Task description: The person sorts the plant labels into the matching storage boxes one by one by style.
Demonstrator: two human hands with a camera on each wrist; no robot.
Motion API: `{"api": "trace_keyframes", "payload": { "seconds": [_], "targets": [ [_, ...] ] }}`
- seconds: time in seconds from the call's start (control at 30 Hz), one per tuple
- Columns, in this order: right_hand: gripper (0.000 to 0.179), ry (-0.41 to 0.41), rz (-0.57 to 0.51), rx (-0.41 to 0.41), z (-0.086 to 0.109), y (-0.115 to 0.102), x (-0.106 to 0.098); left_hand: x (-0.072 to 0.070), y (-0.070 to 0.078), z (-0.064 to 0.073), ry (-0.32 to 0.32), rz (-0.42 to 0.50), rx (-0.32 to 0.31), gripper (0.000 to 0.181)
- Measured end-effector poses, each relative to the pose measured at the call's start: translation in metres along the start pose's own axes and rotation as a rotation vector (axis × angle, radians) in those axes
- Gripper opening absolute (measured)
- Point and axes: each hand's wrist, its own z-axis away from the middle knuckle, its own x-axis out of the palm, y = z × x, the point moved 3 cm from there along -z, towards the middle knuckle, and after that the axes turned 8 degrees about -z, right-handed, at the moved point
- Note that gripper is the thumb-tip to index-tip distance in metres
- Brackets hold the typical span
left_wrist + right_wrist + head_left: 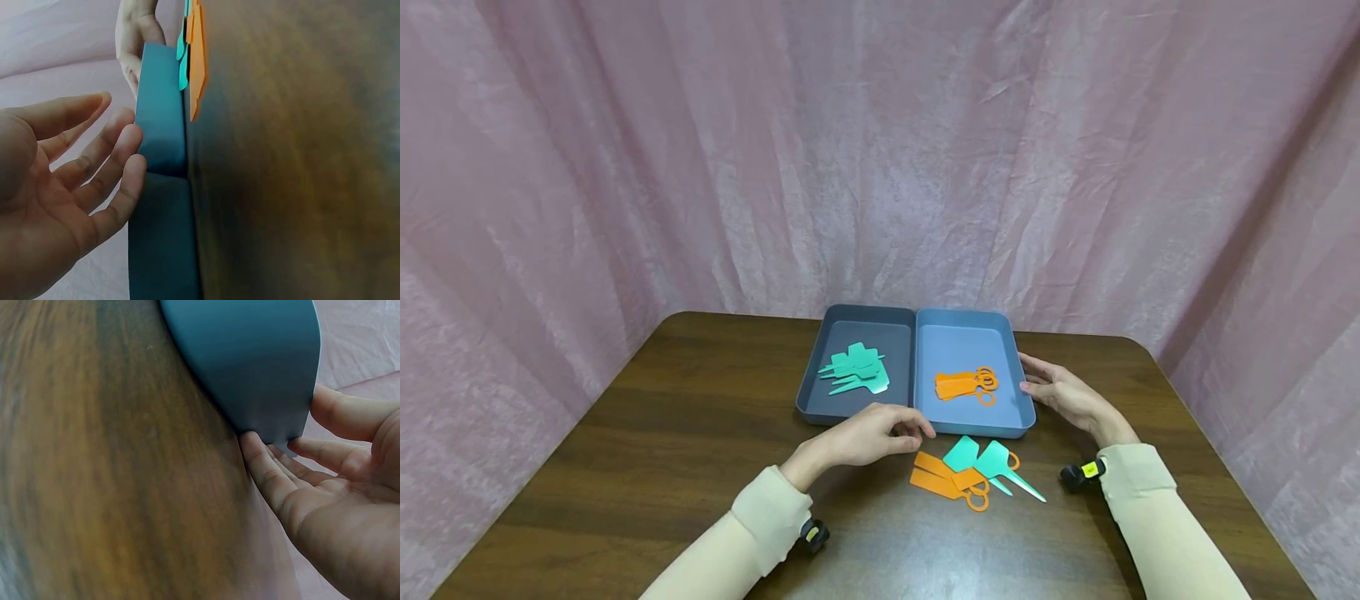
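Note:
My left hand (880,435) hovers just in front of the trays with loosely bent fingers and nothing in them. In the left wrist view its fingertips (132,134) overlap the tray wall. My right hand (1071,402) rests against the outer right side of the blue-grey tray (943,333), several fingertips (252,442) on its wall and the thumb at the rim. Orange ring-ended tags (955,386) lie in that tray. In the dark grey tray (861,321) is a pile of green spiked plant labels (859,367).
On the brown wooden table (700,433), a loose group of orange tags (934,483) and green labels (996,458) overlaps in front of the blue-grey tray. The two trays stand side by side near the back edge. A pink curtain (880,150) hangs behind.

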Motion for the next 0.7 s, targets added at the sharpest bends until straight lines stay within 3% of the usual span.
{"api": "trace_keyframes", "payload": {
  "seconds": [0.2,0.43,0.57,0.7],
  "targets": [
    [0.075,-0.002,0.008,0.007,0.001,0.0,0.0,0.009,0.001,0.01,-0.035,0.0,0.02,0.022],
    [0.075,-0.011,0.001,-0.01,0.0,0.002,0.0,0.02,0.008,0.018,-0.189,-0.101,0.092,0.026],
    [0.075,-0.017,0.0,-0.015,0.0,0.002,0.001,0.02,0.011,0.02,-0.257,-0.177,0.084,0.027],
    [0.075,-0.011,-0.004,-0.007,0.001,-0.001,0.001,0.015,0.009,0.022,-0.264,-0.21,0.06,0.025]
  ]
}}
